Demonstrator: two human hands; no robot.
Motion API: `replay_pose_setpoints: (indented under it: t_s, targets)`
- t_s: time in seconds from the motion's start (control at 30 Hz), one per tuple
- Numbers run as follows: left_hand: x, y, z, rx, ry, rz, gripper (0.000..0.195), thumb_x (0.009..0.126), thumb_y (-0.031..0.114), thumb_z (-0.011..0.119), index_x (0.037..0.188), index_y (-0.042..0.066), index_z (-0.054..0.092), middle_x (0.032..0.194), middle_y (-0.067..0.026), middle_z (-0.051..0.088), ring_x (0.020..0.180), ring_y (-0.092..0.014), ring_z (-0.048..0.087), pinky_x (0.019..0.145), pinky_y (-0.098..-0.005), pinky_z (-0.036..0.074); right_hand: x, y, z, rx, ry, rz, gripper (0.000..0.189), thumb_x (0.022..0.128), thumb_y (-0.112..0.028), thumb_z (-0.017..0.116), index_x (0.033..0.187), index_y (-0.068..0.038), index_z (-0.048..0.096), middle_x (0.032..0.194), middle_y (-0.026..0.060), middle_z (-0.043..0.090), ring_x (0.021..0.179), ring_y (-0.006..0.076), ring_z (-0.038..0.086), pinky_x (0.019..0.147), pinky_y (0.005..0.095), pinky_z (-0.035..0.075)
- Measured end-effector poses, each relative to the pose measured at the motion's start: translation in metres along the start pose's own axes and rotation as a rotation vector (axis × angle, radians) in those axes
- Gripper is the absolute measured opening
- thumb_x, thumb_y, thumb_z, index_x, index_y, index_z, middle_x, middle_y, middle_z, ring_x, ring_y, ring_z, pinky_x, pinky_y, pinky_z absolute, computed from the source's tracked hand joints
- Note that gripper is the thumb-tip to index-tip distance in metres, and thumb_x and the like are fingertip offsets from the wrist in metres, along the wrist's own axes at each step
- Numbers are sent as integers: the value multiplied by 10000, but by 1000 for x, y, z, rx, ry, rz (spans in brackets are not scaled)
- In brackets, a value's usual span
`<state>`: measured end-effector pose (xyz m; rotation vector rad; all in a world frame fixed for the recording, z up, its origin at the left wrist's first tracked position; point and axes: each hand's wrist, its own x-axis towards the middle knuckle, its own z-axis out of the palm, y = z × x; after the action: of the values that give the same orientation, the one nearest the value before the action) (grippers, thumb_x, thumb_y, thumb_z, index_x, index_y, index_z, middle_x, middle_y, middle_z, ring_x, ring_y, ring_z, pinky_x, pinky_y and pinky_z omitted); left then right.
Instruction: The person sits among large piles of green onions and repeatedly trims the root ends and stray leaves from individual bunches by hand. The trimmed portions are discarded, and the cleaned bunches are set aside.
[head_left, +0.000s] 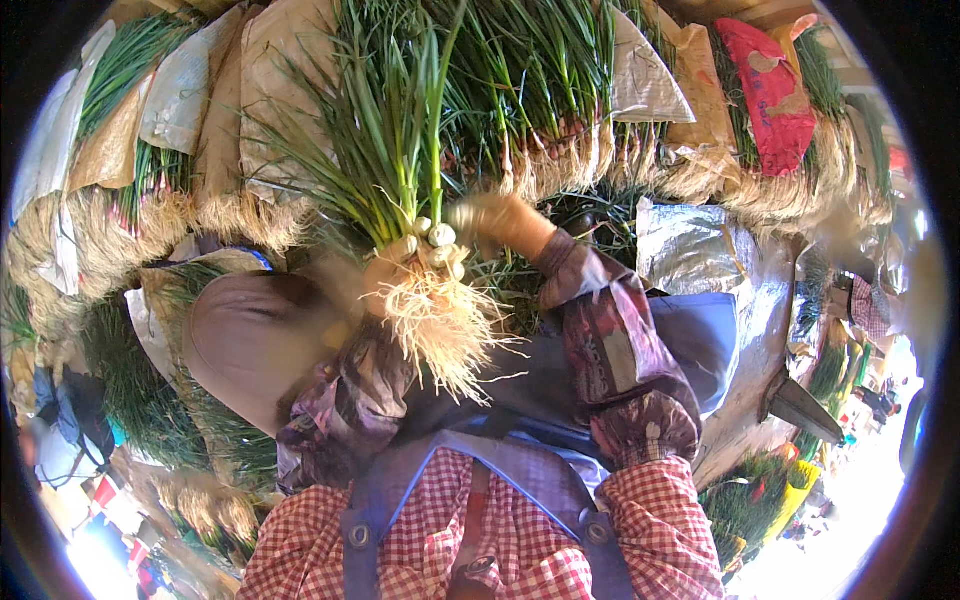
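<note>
A bunch of bulb plants, garlic or onion (409, 202), is gripped in my left hand (381, 281). Its green leaves point away from me. Small whitish bulbs (441, 251) cluster at the middle, and pale stringy roots (450, 322) hang toward my lap. Fingers of that hand are partly covered by the roots. My right hand (487, 221) is motion-blurred just right of the bulbs, beside one plant whose stem (437, 169) stands apart from the bunch. Whether its fingers hold that plant I cannot tell.
Beyond my hands lies a long row of rooted bundles (555, 154), partly under woven sacks (285, 97) and a red sack piece (772, 97). Loose greens (592, 225) lie past my right hand. A silvery sheet (686, 244) is at right. More bundles (142, 382) sit at left.
</note>
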<state>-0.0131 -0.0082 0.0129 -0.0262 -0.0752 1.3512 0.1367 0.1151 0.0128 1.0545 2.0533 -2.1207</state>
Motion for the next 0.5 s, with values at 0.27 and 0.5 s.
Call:
replay_pose_setpoints:
  t_s: [0.27, 0.5]
  targets:
    - [6, 2, -16, -79, -70, -122, 253, 870, 178, 517, 1099, 70, 524, 1027, -98, 505, 860, -219, 468, 769, -395, 415, 20, -19, 34, 1270, 28, -70, 158, 849, -202, 607, 854, -46, 633, 633, -7, 581, 464, 54, 464, 410, 181, 347]
    - [8, 1, -2, -24, 83, 0, 204, 866, 167, 517, 1045, 71, 518, 941, -77, 483, 799, -195, 450, 699, -338, 423, 25, -1, 10, -297, 1015, -65, 306, 822, -342, 612, 730, -50, 620, 547, 41, 582, 424, 168, 526, 426, 263, 422]
